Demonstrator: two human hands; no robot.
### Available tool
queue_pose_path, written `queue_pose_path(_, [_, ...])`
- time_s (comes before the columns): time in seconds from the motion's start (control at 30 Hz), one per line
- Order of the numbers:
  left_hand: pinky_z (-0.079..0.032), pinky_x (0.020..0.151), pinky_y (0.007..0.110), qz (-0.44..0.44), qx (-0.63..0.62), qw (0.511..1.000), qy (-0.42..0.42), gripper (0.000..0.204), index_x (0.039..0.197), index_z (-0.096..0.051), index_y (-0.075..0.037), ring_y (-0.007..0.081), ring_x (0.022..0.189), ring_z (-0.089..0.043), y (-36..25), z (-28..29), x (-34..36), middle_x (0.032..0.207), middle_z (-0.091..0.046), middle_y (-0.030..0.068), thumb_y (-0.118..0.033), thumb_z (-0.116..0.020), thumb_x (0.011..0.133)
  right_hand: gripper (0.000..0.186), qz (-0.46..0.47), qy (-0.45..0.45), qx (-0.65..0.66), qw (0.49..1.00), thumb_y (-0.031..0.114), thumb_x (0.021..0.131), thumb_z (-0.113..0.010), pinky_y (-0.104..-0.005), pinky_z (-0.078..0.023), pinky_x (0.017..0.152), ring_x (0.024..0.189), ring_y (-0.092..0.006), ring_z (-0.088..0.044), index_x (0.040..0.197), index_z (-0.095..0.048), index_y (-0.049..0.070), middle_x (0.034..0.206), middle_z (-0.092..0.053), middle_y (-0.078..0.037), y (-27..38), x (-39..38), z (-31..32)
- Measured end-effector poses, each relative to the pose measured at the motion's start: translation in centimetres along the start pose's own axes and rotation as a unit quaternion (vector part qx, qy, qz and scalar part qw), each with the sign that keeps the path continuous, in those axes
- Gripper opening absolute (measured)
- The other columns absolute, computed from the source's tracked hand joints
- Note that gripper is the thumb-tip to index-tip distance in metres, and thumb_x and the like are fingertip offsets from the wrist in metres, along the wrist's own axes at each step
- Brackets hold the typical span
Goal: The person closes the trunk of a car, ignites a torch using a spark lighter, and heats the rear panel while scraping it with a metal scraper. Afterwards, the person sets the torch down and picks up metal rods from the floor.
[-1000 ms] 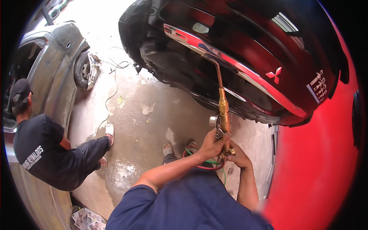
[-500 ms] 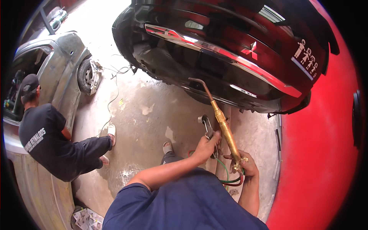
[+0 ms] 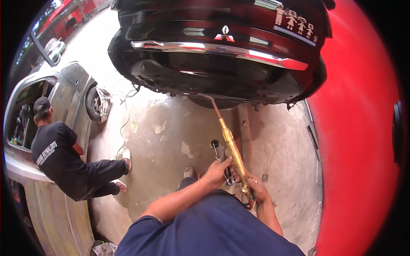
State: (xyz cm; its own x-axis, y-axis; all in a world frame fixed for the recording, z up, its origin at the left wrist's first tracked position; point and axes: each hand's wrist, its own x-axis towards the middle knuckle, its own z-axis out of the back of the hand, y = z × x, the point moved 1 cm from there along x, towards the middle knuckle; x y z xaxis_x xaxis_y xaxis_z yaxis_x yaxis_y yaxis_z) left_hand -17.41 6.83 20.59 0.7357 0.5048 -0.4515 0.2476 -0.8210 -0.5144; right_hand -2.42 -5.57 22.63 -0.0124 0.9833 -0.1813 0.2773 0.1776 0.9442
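Note:
My right hand [image 3: 257,187] is closed around the valve end of a long brass gas torch [image 3: 235,155]. Its bent copper tip points away from me, overlapping the lower edge of the black car's rear bumper in view; no flame shows. My left hand [image 3: 217,173] grips a wire-framed spark lighter [image 3: 219,152] with a round cup at its far end. The lighter is just left of the torch body, well back from the tip. Red and green hoses [image 3: 249,205] leave the torch's near end, partly hidden by my right hand and shirt.
Ahead stands the black car [image 3: 192,77] with a chrome strip. A large red surface [image 3: 354,141] runs along the right. At left, a person in dark clothes [image 3: 64,153] stands beside a bare-metal vehicle [image 3: 70,91]. A thin cable [image 3: 124,123] lies on the concrete floor [image 3: 149,170].
The view has swung, so the black car sits further left and higher. My hands, torch and spark lighter appear further left; both holds stay the same.

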Motion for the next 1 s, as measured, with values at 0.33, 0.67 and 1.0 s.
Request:
queue_pose_path(0.33, [-0.052,0.068,0.031,0.000,0.065,0.993,0.100,0.025,0.101,-0.058,-0.008,0.0162,0.082,-0.062,0.2,-2.0,-1.4,0.090,-0.062,0.0047,-0.029,-0.072,0.096,0.070,0.110,0.143,0.313,0.932,0.060,0.092,-0.063,-0.0266,-0.051,0.055,0.070,-0.0249,-0.067,0.116,-0.058,-0.005,0.082,-0.067,-0.018,-1.3,-1.9,0.5])
queue_pose_path(0.67, [-0.056,0.048,0.042,0.035,0.032,0.966,0.253,0.014,0.094,-0.056,-0.002,0.0342,0.058,-0.069,-1.0,-0.5,-2.6,0.073,-0.066,0.0184,-0.014,-0.063,0.096,0.067,0.073,0.209,0.328,0.918,0.052,0.089,-0.067,-0.0383,-0.056,0.076,0.072,-0.0333,-0.070,0.115,-0.058,-0.009,0.085,-0.070,-0.023,-1.0,-0.6,-3.1])
queue_pose_path(1.0, [-0.061,0.071,0.033,0.118,0.283,0.928,0.213,0.028,0.113,-0.064,0.005,0.0245,0.089,-0.073,-3.0,3.3,-5.2,0.101,-0.072,0.0172,-0.008,-0.064,0.088,0.061,-0.074,0.144,0.196,0.967,0.043,0.088,-0.070,-0.0273,-0.054,0.055,0.063,-0.0206,-0.068,0.123,-0.058,-0.006,0.093,-0.073,-0.022,-0.2,-2.2,-2.3])
